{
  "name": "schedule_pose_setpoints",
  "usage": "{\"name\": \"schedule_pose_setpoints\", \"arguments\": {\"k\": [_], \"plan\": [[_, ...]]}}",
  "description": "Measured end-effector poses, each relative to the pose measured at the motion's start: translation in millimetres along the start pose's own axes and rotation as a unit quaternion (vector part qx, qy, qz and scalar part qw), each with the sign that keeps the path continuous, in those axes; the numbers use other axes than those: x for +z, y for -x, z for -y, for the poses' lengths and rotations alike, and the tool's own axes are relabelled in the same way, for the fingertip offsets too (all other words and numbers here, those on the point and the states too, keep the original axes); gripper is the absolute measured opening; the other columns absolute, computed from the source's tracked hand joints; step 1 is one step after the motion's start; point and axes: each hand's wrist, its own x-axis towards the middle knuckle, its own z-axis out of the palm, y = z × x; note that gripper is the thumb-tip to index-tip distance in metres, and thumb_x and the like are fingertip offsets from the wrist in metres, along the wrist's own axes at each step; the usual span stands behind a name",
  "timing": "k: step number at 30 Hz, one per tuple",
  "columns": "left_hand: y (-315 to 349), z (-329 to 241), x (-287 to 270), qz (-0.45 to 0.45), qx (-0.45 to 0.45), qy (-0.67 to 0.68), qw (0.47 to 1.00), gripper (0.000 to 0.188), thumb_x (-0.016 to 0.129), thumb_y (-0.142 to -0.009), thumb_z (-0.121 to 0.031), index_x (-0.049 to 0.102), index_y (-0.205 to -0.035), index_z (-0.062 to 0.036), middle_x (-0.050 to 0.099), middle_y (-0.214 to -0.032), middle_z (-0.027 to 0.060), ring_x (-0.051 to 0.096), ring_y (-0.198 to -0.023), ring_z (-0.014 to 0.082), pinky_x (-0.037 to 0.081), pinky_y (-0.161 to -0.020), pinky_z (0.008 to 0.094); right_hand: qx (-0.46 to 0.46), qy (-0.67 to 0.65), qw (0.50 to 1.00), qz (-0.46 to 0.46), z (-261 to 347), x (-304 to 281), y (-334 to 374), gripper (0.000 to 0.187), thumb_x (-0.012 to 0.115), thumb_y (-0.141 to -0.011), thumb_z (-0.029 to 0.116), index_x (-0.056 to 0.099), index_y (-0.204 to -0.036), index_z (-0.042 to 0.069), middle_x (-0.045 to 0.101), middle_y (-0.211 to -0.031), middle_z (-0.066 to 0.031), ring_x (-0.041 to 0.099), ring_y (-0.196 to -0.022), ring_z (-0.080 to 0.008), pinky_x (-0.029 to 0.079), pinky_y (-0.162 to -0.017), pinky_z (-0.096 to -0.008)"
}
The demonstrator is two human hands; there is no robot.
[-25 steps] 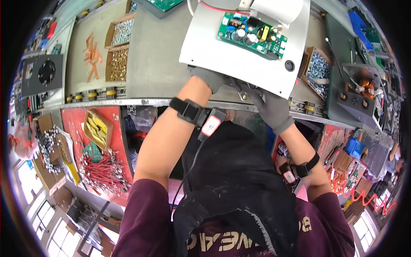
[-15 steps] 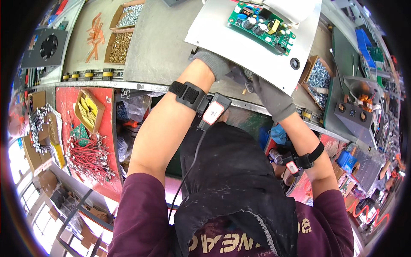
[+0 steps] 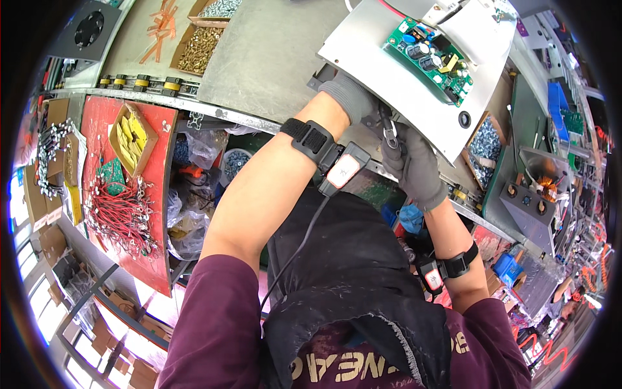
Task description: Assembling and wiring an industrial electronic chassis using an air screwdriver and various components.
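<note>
A white metal panel (image 3: 382, 71), tilted at the far side of the workbench, carries a green circuit board (image 3: 431, 61) with capacitors and other parts. My left hand (image 3: 353, 97), in a grey glove, reaches under the panel's near edge. Its fingers are hidden there. Just right of it, my right hand (image 3: 418, 165), also gloved, closes around a slim hand tool with a shiny metal head (image 3: 389, 131). The tool's exact kind cannot be made out. Its head points up toward the panel's underside, close to the left hand's fingers. A round black fitting (image 3: 464, 119) sits near the panel's right corner.
Brass fasteners fill a cardboard box (image 3: 202, 50) at the upper left, beside orange strips (image 3: 162, 29). Silver screws lie in another box (image 3: 484, 150) on the right. Red wires (image 3: 123, 214) and a box of yellow pieces (image 3: 131, 139) rest on a red surface lower left.
My right hand has drawn back and turned, bringing the tool's metal head into clearer sight. My left hand stays under the panel edge. The whole view has shifted, with the panel appearing farther right.
</note>
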Motion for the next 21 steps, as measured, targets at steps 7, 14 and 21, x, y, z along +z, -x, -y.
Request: {"name": "schedule_pose_setpoints", "arguments": {"k": [7, 14, 21], "plan": [[0, 9, 9, -0.040, -0.001, 0.109, 0.993, 0.036, 0.047, -0.091, -0.028, 0.051, -0.120, -0.0062, 0.055, -0.119, 0.0114, 0.053, -0.105, 0.0237, 0.043, -0.090, 0.0299, -0.187, 0.389, 0.900, -0.063, -11, -6, 1, 0.033, 0.061, -0.086, 0.026, 0.057, -0.107, 0.000, 0.060, -0.082, -0.0062, 0.057, -0.071, -0.0189, 0.046, -0.066, -0.0310], [-4, 3, -5, 0.159, 0.004, -0.155, 0.975, 0.039, 0.038, -0.093, -0.028, 0.051, -0.127, -0.0153, 0.048, -0.133, 0.0048, 0.044, -0.120, 0.0217, 0.036, -0.099, 0.0350, -0.399, 0.723, 0.536, -0.175, -13, -43, -45, 0.028, 0.057, -0.086, 0.027, 0.061, -0.102, 0.004, 0.062, -0.097, -0.0157, 0.058, -0.092, -0.0313, 0.046, -0.080, -0.0366], [16, -17, 20, 0.044, 0.030, -0.024, 0.998, 0.038, 0.047, -0.087, -0.016, 0.054, -0.123, -0.0053, 0.049, -0.132, 0.0137, 0.046, -0.120, 0.0257, 0.033, -0.103, 0.0353, -0.190, 0.751, 0.631, -0.041, -44, -88, -63, 0.039, 0.047, -0.091, 0.031, 0.052, -0.125, 0.012, 0.048, -0.131, -0.0106, 0.042, -0.121, -0.0310, 0.031, -0.104, -0.0427]]}}
